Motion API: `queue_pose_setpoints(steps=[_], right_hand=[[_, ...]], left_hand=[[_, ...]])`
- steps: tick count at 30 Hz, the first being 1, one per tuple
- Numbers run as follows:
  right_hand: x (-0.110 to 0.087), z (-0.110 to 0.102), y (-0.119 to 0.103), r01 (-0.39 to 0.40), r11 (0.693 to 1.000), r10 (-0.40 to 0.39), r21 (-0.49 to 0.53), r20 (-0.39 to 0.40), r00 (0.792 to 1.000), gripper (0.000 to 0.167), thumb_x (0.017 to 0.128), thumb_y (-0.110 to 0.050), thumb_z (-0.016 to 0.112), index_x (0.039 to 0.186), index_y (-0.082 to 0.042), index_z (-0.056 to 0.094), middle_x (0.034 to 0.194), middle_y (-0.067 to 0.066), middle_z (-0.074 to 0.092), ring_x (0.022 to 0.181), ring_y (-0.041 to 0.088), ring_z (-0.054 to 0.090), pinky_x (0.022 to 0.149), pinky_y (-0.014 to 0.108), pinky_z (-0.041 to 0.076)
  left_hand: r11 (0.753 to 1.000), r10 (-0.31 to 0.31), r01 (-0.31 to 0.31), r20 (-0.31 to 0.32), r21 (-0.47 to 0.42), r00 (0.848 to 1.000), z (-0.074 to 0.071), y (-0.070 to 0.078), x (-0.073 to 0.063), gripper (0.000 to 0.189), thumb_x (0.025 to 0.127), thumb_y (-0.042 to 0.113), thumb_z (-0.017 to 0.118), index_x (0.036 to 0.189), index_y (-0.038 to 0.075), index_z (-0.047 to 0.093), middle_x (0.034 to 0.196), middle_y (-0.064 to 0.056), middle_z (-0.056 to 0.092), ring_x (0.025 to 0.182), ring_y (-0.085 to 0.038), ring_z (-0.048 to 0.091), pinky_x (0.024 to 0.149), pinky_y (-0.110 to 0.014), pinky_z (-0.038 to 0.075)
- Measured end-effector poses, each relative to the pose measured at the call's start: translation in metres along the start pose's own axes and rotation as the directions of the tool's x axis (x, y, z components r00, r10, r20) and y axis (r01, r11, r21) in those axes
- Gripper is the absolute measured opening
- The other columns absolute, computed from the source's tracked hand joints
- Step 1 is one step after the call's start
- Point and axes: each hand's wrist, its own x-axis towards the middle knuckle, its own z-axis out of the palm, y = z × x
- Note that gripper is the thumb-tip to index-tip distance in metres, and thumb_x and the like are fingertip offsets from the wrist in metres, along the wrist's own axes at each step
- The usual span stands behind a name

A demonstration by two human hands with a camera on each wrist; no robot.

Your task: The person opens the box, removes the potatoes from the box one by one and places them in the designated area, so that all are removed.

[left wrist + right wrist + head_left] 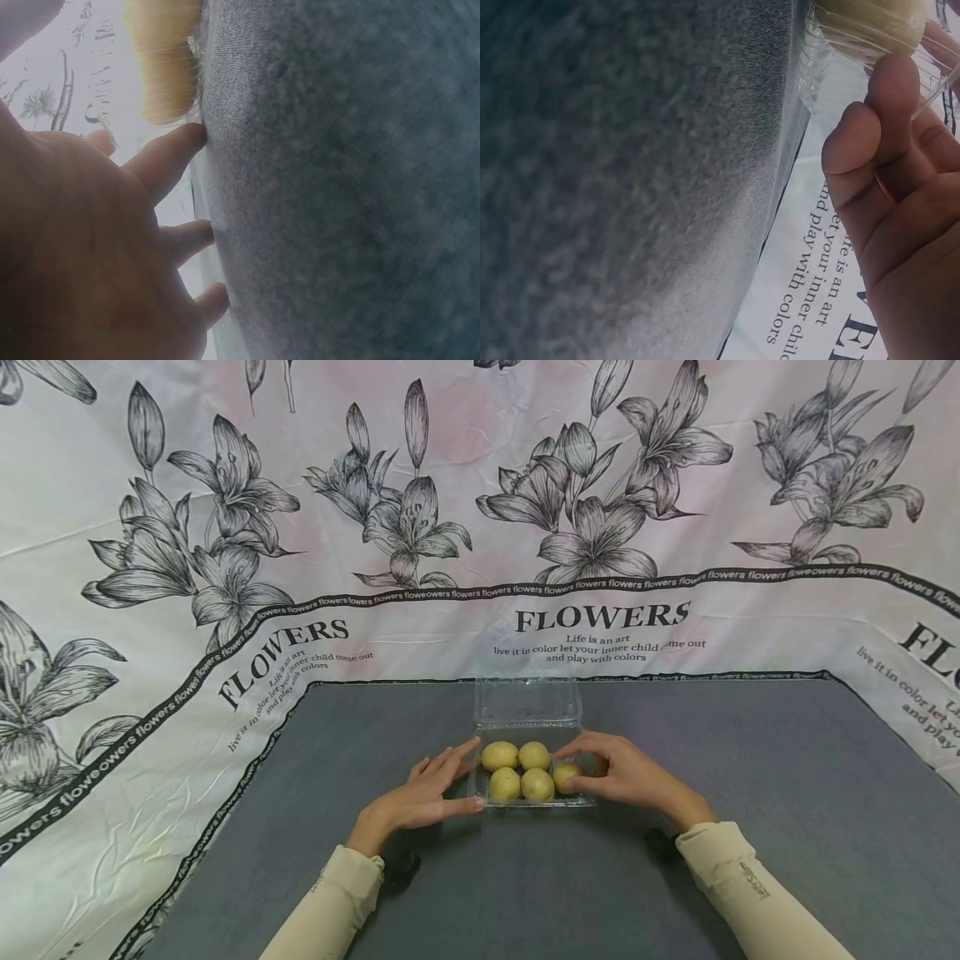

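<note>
A clear plastic clamshell box (pixel 532 804) lies on the grey tabletop, its lid (pixel 528 702) raised at the back. Several round yellow-green fruits sit inside in two rows, one at the back left (pixel 499 757). My left hand (pixel 420 797) spreads its straight fingers along the box's left side, thumb at the front left corner. In the left wrist view its fingertips (pixel 196 135) rest by the box wall and grey cloth. My right hand (pixel 626 772) reaches over the right end and pinches the front right fruit (pixel 566 777) between thumb and fingers. Lower fingers (pixel 855 139) curl outside the wall.
Grey cloth covers the tabletop (pixel 360 727). A white curtain with printed flowers and lettering (pixel 600 627) stands behind the table and along its sides, close behind the raised lid. Dark wrist cameras show under the left wrist (pixel 402 870) and the right wrist (pixel 662 845).
</note>
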Motion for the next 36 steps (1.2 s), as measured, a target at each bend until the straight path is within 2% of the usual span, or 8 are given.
queue_pose_setpoints(steps=[3,9,15,21,28,32,36], right_hand=[[0.0013,0.0001,-0.0005,-0.022,1.000,0.022,0.005,0.026,0.999,0.036,0.091,-0.026,0.079,0.124,-0.016,0.072,0.103,-0.002,0.068,0.055,0.004,0.044,0.057,0.025,0.045],[0.0043,0.0000,-0.0014,-0.025,1.000,0.024,0.009,0.071,0.997,0.033,0.093,-0.028,0.077,0.123,-0.013,0.073,0.112,0.005,0.070,0.061,0.006,0.050,0.061,0.026,0.048],[0.0079,-0.0011,-0.0035,-0.047,0.999,0.047,0.005,0.119,0.992,0.031,0.092,-0.027,0.078,0.120,-0.013,0.074,0.117,0.007,0.070,0.062,0.005,0.050,0.062,0.026,0.048],[0.0096,-0.0032,-0.0052,-0.053,0.998,0.055,-0.017,0.146,0.988,0.030,0.091,-0.028,0.079,0.118,-0.014,0.075,0.120,0.010,0.071,0.069,0.007,0.053,0.064,0.026,0.048],[0.0103,-0.0035,-0.0079,-0.066,0.998,0.068,-0.018,0.155,0.986,0.030,0.091,-0.028,0.079,0.117,-0.014,0.076,0.121,0.011,0.072,0.071,0.008,0.057,0.066,0.026,0.049],[0.0099,-0.0023,-0.0089,-0.074,0.997,0.077,-0.028,0.147,0.986,0.030,0.090,-0.028,0.080,0.117,-0.016,0.076,0.121,0.009,0.073,0.081,0.011,0.064,0.069,0.026,0.052],[0.0090,-0.0010,-0.0090,-0.081,0.996,0.085,-0.032,0.130,0.988,0.031,0.090,-0.029,0.080,0.118,-0.016,0.076,0.121,0.006,0.073,0.098,0.018,0.068,0.076,0.028,0.054]], left_hand=[[1.000,0.003,-0.003,-0.004,-0.002,1.000,0.0000,0.0002,-0.0004,0.094,0.096,0.066,0.056,0.165,0.036,-0.002,0.167,0.005,0.030,0.161,-0.030,-0.003,0.125,-0.061,-0.005],[1.000,-0.003,0.003,-0.002,-0.005,1.000,-0.0005,0.0009,-0.0009,0.093,0.096,0.066,0.056,0.164,0.038,-0.002,0.167,0.006,0.029,0.161,-0.030,-0.003,0.125,-0.061,-0.005],[1.000,0.001,-0.001,-0.005,0.002,1.000,-0.0005,0.0015,-0.0003,0.093,0.096,0.066,0.055,0.164,0.037,-0.002,0.167,0.009,0.028,0.161,-0.031,-0.002,0.125,-0.061,-0.005],[1.000,0.009,-0.009,-0.006,0.003,1.000,-0.0005,0.0026,-0.0012,0.093,0.097,0.064,0.056,0.165,0.034,0.000,0.167,0.006,0.029,0.161,-0.033,-0.003,0.125,-0.062,-0.005],[1.000,0.003,-0.003,-0.003,-0.004,1.000,-0.0001,0.0027,-0.0012,0.093,0.097,0.066,0.056,0.165,0.036,-0.001,0.168,0.009,0.028,0.161,-0.031,-0.003,0.125,-0.061,-0.006],[1.000,-0.003,0.003,0.003,-0.006,1.000,0.0004,0.0021,-0.0013,0.094,0.096,0.067,0.055,0.164,0.037,-0.003,0.168,0.011,0.026,0.161,-0.029,-0.004,0.126,-0.060,-0.006],[1.000,0.001,-0.001,-0.001,-0.004,1.000,0.0007,0.0016,-0.0013,0.094,0.096,0.067,0.055,0.164,0.036,-0.002,0.167,0.010,0.027,0.161,-0.029,-0.004,0.125,-0.060,-0.006]])
